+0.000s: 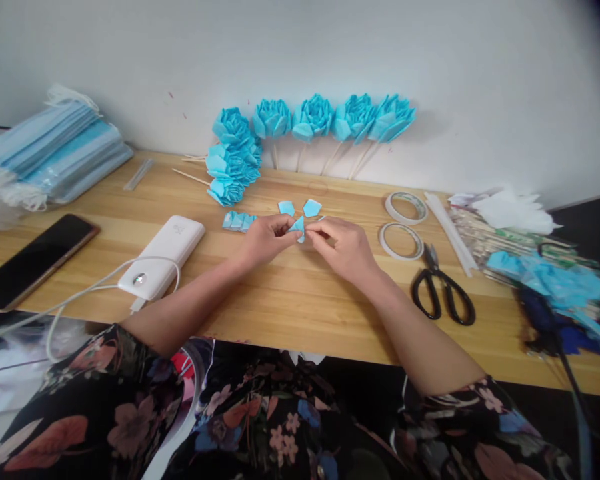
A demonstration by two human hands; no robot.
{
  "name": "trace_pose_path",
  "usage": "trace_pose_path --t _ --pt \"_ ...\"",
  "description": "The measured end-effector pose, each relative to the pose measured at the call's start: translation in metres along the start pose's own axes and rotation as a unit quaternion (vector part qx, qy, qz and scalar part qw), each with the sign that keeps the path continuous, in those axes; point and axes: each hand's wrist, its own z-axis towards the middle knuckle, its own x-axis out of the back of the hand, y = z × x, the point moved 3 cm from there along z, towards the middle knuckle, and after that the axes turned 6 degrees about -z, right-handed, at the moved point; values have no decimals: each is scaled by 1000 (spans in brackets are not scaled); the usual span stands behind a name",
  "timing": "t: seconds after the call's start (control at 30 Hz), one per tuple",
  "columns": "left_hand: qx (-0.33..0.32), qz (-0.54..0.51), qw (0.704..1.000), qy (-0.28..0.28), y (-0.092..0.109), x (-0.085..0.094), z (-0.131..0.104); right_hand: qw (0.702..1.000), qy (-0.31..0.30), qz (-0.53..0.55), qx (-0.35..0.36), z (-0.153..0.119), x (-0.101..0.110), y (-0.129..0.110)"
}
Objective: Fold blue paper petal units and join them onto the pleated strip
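My left hand [269,239] pinches a small folded blue piece [299,229] between thumb and fingers. Close on its right, my right hand [341,248] has thumb and fingertips pressed together near the piece; what they grip is too small to make out. Just beyond my hands lie two flat blue petals, one on the left [286,207] and one on the right [312,207]. A row of folded blue pieces [239,221] rests beside my left hand. Several blue flowers on sticks [314,118] lean against the wall, and more flowers [233,160] are grouped at the left.
On the left are a mask stack [65,150], a phone [35,260] and a white power bank [163,257] with a cable. Tape rolls [401,241], black-handled scissors [443,287], white strips [450,233] and a heap of sticks and blue scraps [545,273] lie right.
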Motion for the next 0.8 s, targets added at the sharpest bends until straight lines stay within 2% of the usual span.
trace_pose_path --t 0.37,0.8 --pt "10 -6 1000 -4 0 2 1 1000 -10 7 -10 0 0 1" --pt "40 -64 997 -18 1 1 0 1000 -10 -1 -4 -1 1 2"
